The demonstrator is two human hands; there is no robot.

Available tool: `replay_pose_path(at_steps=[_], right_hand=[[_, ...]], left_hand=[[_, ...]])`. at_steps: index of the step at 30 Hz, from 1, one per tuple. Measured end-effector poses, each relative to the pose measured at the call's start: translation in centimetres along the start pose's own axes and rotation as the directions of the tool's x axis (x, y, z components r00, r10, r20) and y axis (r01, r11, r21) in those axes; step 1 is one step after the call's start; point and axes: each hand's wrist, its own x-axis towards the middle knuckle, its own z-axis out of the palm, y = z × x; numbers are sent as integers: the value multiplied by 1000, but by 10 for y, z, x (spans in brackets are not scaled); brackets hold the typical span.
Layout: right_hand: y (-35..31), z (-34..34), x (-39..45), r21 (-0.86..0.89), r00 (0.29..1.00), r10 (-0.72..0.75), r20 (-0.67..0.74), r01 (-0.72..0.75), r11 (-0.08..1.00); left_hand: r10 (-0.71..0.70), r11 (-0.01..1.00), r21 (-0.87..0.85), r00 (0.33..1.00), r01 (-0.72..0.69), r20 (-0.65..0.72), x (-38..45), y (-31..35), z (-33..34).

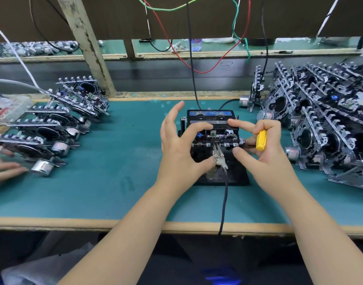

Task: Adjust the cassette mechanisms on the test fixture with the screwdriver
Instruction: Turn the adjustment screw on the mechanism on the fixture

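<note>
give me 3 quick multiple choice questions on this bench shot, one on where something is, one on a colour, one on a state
1. Where is the big heap of cassette mechanisms?
A. right side of the bench
B. on the floor
C. on top of the fixture

2. What colour is the screwdriver handle?
A. red
B. yellow
C. white

3. What is the right hand doing?
A. lying flat on the mat
B. holding the screwdriver
C. pulling a red wire

Answers:
1 A, the heap of cassette mechanisms lies right of the test fixture.
2 B, the screwdriver has a yellow handle.
3 B, the right hand has fingers curled round it; the left hand rests on the fixture.
</note>
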Motion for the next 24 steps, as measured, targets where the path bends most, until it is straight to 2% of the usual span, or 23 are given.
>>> replay_pose_path(at_steps=[6, 12, 15, 16, 17, 18, 19, 21, 22, 23, 24], right_hand=[[-1, 0, 0, 2, 1000, 3, 4, -3, 1000], [-5, 4, -3, 7, 999, 45, -19, -45, 999], [3, 3, -6, -104, 998, 49, -38, -52, 993], [8, 3, -2, -164, 999, 30, -40, -36, 986], [11, 2, 6, -208, 999, 8, -34, -14, 978], [15, 0, 14, -237, 1000, 10, 10, -7, 971], [19, -2, 22, -316, 999, -14, 48, 28, 948], [25, 0, 33, -317, 1000, 24, 11, -19, 948], [26, 1, 33, -299, 1000, 10, 19, -4, 954], [27, 1, 31, -246, 1000, -4, -6, 2, 969], [33, 1, 30, -93, 998, 30, -58, -36, 995]], left_hand=[[-80, 979, -175, 989, 102, 126, 4, -5, -1], [-37, 973, -225, 996, 55, 86, 1, -10, 1], [-49, 970, -232, 993, 72, 104, -2, -16, 7], [-49, 969, -232, 989, 81, 141, 6, -21, 5], [-57, 964, -238, 969, 116, 239, 17, -22, -1], [-49, 955, -252, 922, 156, 384, 28, -22, -14], [-76, 953, -226, 884, 200, 461, 27, -21, -22], [-76, 947, -229, 850, 225, 521, 29, -27, -27], [-65, 961, -201, 864, 188, 500, 36, -27, -22], [-68, 972, -179, 907, 155, 415, 37, -22, -14], [-76, 979, -162, 956, 125, 282, 28, -20, -6]])
